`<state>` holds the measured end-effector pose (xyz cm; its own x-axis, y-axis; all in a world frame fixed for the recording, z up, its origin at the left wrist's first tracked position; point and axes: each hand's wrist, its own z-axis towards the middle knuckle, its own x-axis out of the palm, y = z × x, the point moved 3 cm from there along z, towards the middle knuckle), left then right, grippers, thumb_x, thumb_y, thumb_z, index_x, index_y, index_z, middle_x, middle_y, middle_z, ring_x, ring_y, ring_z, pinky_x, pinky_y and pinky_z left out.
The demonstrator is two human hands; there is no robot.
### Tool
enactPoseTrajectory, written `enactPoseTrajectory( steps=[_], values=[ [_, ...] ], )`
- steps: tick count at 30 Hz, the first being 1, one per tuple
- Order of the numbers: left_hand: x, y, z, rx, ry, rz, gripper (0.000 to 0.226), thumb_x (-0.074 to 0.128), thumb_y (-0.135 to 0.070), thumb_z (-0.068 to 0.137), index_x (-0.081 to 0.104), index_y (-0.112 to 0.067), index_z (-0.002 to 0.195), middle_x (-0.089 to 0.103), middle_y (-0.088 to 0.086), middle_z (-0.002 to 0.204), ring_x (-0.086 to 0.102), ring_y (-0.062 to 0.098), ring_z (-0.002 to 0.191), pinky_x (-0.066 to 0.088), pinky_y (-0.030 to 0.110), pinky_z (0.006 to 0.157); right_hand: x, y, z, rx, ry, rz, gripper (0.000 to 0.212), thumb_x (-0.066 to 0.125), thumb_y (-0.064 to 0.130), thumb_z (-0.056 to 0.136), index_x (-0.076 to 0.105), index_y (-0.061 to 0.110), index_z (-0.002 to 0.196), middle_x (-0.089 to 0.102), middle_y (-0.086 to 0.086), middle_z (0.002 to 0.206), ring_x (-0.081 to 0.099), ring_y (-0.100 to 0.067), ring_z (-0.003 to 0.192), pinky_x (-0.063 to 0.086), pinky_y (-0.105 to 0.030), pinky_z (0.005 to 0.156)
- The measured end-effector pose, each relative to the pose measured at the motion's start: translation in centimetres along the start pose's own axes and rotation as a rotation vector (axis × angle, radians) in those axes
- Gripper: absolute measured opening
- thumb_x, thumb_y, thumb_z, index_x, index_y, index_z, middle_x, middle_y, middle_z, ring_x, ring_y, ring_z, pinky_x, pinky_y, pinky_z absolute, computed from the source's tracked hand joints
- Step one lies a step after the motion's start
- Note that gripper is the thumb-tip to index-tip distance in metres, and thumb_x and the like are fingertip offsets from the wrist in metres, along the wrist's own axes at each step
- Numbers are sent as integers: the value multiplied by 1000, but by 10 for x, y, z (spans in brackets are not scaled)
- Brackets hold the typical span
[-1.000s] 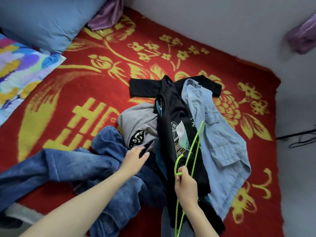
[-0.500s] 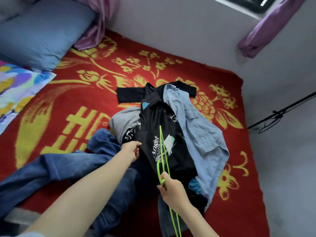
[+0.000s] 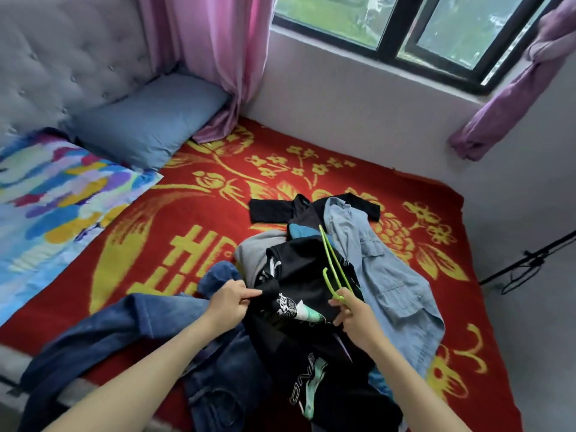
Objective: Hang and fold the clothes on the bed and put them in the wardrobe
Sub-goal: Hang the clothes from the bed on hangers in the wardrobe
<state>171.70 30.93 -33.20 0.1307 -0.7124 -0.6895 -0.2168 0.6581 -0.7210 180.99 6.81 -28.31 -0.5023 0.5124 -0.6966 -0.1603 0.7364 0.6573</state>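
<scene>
A heap of clothes lies on the red and yellow blanket (image 3: 193,232). My left hand (image 3: 230,302) pinches the edge of a black printed T-shirt (image 3: 299,275) on top of the heap. In my right hand (image 3: 355,313) I hold the lime-green hangers (image 3: 332,263), which point up and away over the shirt. A light blue denim shirt (image 3: 392,275) is spread to the right. Dark blue jeans (image 3: 131,328) trail off to the left. A grey garment (image 3: 252,252) and another black shirt (image 3: 274,210) lie partly under the pile.
A blue pillow (image 3: 146,123) and a multicoloured quilt (image 3: 53,194) sit at the head of the bed by the tufted headboard (image 3: 65,51). Pink curtains (image 3: 218,57) hang beside the window (image 3: 414,23). A black rod (image 3: 530,257) juts from the right wall.
My left hand has closed on the black T-shirt's edge and pulled it up. My right hand raised the hangers. My head tilted up, bringing the window and headboard into view.
</scene>
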Motion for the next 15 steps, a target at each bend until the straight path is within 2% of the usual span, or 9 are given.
enactPoseTrajectory(
  steps=[2,5,7,8,10,12,14,15],
  values=[
    [0,-5,-12,92,35,20,38,50,6,88,63,-9,121,41,-11,71,40,15,83,28,20,69,-1,13,11,-25,-30,39,45,39,-14,81,44,31,77,61,-20,107,53,-19,57,38,-21,49],
    [6,-16,-26,174,87,4,37,50,6,88,64,-7,119,56,9,82,43,22,85,32,23,73,25,40,23,-93,85,40,37,54,-7,79,48,30,80,64,-15,102,50,-16,55,40,-33,51],
    [8,-20,-31,168,95,-3,37,50,4,88,65,-9,119,58,13,88,46,24,88,35,28,75,51,54,30,-104,173,79,36,57,-9,75,47,26,80,61,3,104,52,-5,51,43,-26,47],
    [9,-20,-33,153,94,-4,37,51,3,88,65,-10,119,58,13,89,46,24,89,36,28,76,64,58,34,-96,214,83,40,57,-11,73,44,26,76,59,6,107,53,-3,53,43,-21,45],
    [8,-18,-35,124,89,-5,36,51,3,87,65,-9,118,58,11,88,44,21,87,35,25,75,83,61,42,-82,270,45,43,57,-13,70,37,25,70,60,-3,107,57,-13,62,44,-19,44],
    [5,-12,-39,82,75,-22,36,51,4,87,65,-8,118,54,-1,79,42,17,86,31,18,75,94,58,47,-78,278,18,40,59,-11,68,36,21,67,60,-10,91,54,-19,68,47,-27,52],
    [0,-7,-43,35,51,-49,37,52,5,86,65,-8,118,45,-11,73,45,18,87,30,17,74,94,56,49,-96,233,-25,38,64,-4,67,35,21,64,54,-3,72,47,-17,65,42,-29,59],
    [-3,-7,-43,14,32,-65,38,53,5,86,64,-8,119,48,-11,74,47,22,89,31,17,74,91,56,51,-115,202,-62,40,67,-1,68,34,22,63,49,2,65,45,-16,65,38,-27,58]
  ],
)
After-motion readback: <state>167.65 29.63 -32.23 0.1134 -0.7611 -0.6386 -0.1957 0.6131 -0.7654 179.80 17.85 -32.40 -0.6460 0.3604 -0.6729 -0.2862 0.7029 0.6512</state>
